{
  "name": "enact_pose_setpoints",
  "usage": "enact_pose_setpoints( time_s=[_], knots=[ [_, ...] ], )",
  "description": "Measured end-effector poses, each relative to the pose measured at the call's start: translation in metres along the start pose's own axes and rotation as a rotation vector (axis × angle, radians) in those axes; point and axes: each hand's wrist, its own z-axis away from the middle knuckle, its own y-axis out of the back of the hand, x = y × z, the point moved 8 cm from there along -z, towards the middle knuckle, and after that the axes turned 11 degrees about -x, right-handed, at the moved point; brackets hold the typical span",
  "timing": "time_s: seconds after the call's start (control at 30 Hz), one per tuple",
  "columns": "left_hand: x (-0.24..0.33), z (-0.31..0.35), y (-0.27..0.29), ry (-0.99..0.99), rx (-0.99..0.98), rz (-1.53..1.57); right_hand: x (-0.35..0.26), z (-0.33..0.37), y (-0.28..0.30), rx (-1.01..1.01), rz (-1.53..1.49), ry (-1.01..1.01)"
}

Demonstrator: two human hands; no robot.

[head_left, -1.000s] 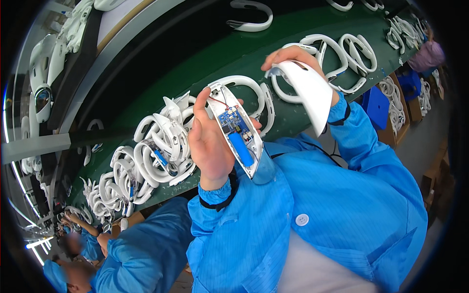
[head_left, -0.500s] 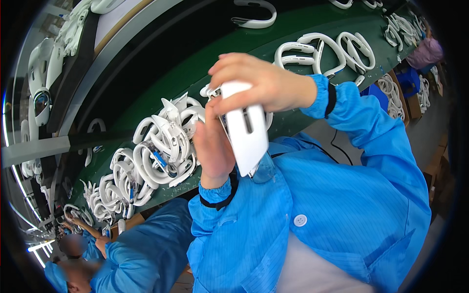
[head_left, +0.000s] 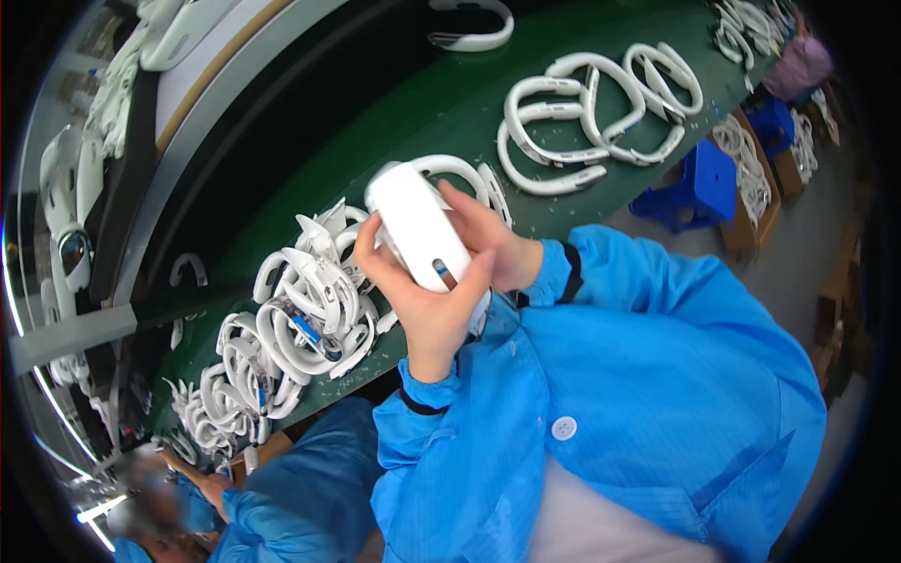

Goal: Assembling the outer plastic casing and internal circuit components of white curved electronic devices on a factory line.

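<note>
Both hands hold a white, smooth plastic neckband housing (head_left: 413, 220) over the bench edge, in front of my blue jacket. It is tilted, with a dark slot at its near end. My left hand (head_left: 427, 314) grips that end, thumb by the slot and fingers along the left side. At the right side my right hand (head_left: 502, 246) is closed on it, its fingers partly hidden behind the housing. A white curved band (head_left: 455, 165) shows just beyond; I cannot tell whether it is joined to the held piece.
Left of my hands, a heap of white curved bands (head_left: 314, 300) covers the green bench (head_left: 375, 141). More white bands (head_left: 601, 103) lie at the far right. A blue stool (head_left: 696, 186) and cartons stand beyond the bench edge. A co-worker in blue (head_left: 310, 488) sits at lower left.
The housing has turned over and moved up and left. My right hand has come down from above it to its right side. My left hand has closed round the near end.
</note>
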Motion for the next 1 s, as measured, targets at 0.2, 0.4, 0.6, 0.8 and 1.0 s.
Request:
enact_pose_setpoints(
  time_s=[0.2,0.4,0.6,0.8,1.0],
  knots=[
    [0.026,0.009,0.008,-0.069,0.192,-0.702,0.006,0.0,-0.017,-0.245,-0.143,-0.131],
    [0.014,0.016,0.014,-0.078,0.074,-0.629,-0.009,-0.002,-0.009,-0.092,0.116,0.149],
    [0.01,0.02,0.014,-0.042,0.061,-0.508,-0.025,0.003,-0.02,-0.051,0.374,0.222],
    [0.02,0.023,0.029,-0.171,0.123,-0.288,-0.025,-0.001,-0.007,-0.031,0.335,0.176],
    [0.008,0.021,0.013,-0.152,0.044,-0.544,-0.019,-0.001,-0.009,-0.01,0.327,0.089]
  ],
)
